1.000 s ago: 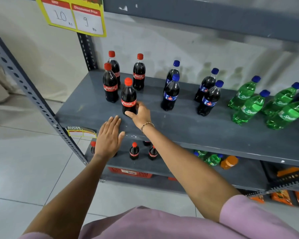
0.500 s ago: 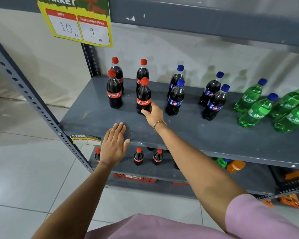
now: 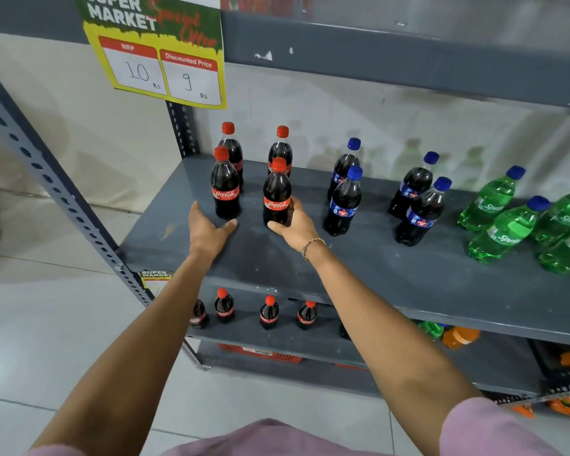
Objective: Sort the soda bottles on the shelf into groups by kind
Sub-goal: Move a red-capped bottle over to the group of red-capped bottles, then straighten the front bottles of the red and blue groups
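On the grey shelf [image 3: 375, 271], several red-capped cola bottles stand at the left, several blue-capped dark cola bottles [image 3: 343, 205] in the middle, and green Sprite bottles [image 3: 504, 232] at the right. My right hand [image 3: 298, 227] wraps the base of the front right red-capped cola bottle [image 3: 277, 195], thumb in front and fingers behind. My left hand [image 3: 208, 228] lies open on the shelf. Its thumb and fingers cup the foot of the front left red-capped cola bottle [image 3: 225, 189] without closing on it.
A price sign [image 3: 160, 57] hangs from the shelf above. A perforated metal upright [image 3: 56, 192] slants down at the left. The lower shelf holds small cola bottles [image 3: 270, 312], green bottles and an orange bottle [image 3: 459, 337]. A red basket [image 3: 260, 355] sits underneath.
My right hand has slid the front cola bottle back and to the right, in line with the other red-capped ones. My left hand has moved from the shelf edge up to the front left bottle.
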Motion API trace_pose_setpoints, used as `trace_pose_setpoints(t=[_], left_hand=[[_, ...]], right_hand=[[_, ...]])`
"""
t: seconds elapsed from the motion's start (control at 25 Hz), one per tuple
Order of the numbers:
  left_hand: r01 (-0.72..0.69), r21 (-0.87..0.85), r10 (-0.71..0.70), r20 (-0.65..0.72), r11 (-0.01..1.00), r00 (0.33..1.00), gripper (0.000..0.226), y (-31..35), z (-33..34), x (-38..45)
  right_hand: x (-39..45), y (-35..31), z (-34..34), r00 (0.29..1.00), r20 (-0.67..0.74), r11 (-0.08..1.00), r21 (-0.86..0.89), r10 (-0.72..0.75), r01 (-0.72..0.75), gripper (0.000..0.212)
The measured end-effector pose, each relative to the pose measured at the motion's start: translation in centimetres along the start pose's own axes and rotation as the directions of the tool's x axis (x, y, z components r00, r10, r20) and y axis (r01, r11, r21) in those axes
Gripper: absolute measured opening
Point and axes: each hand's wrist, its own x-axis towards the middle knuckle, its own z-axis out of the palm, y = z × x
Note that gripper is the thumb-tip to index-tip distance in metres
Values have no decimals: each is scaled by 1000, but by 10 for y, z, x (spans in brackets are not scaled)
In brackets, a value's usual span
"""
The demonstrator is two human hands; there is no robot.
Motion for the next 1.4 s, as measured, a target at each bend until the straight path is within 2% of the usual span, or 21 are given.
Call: trace_pose_setpoints(t=[0.12, 0.32, 0.4, 0.6, 0.72, 0.76, 0.84, 0.92, 1.0, 1.04, 1.12, 1.24, 1.32, 1.4], left_hand=[[-63, -56, 68, 81, 996, 994, 100, 4, 6, 14], [-183, -38, 180, -70, 982, 981, 69, 0, 16, 17], [-203, -18, 201, -82, 979, 976, 64, -2, 18, 15], [-209, -25, 207, -53, 978, 977, 67, 5, 15, 12], [-147, -42, 138, -172, 988, 975, 76, 5, 10, 3], [-133, -43, 121, -215, 990, 969, 70, 4, 16, -8], [-148, -38, 135, -230, 988, 964, 47, 2, 33, -29], [-177, -29, 172, -126, 984, 977, 38, 6, 48, -43], [-192, -25, 192, -7, 981, 981, 55, 16, 60, -44], [-187, -16, 187, 34, 982, 982, 68, 20, 66, -41], [-203, 8, 201, 83, 979, 976, 82, 29, 79, -36], [-240, -36, 242, 65, 970, 968, 66, 38, 89, -31], [-242, -54, 244, 23, 969, 970, 53, 39, 90, -31], [-248, -37, 248, -3, 968, 969, 48, 37, 91, -32]], right_hand=[[4, 2, 3, 998, -63, 999, 40, 0, 3, 69], [10, 8, 11, 993, -109, 990, 136, 42, -27, 61], [13, 11, 14, 991, -131, 990, 142, 40, -21, 61], [10, 7, 14, 993, -112, 990, 139, 31, -15, 64], [0, 3, 9, 999, -30, 988, 151, 30, -25, 75], [-8, 10, 3, 997, -59, 988, 150, 51, -42, 73], [-30, 31, -9, 969, -224, 983, 174, 104, -65, 51], [-48, 46, -17, 879, -442, 969, 231, 182, -84, 27], [-54, 51, -30, 774, -596, 963, 262, 213, -63, 28], [-51, 52, -40, 760, -618, 966, 256, 200, -45, 32], [-44, 54, -62, 816, -564, 982, 186, 130, -28, 37], [-31, 55, -83, 949, -312, 993, 116, 55, -20, 64], [-25, 57, -86, 969, -241, 994, 110, 48, -22, 67], [-21, 60, -84, 964, -258, 991, 128, 67, -35, 63]])
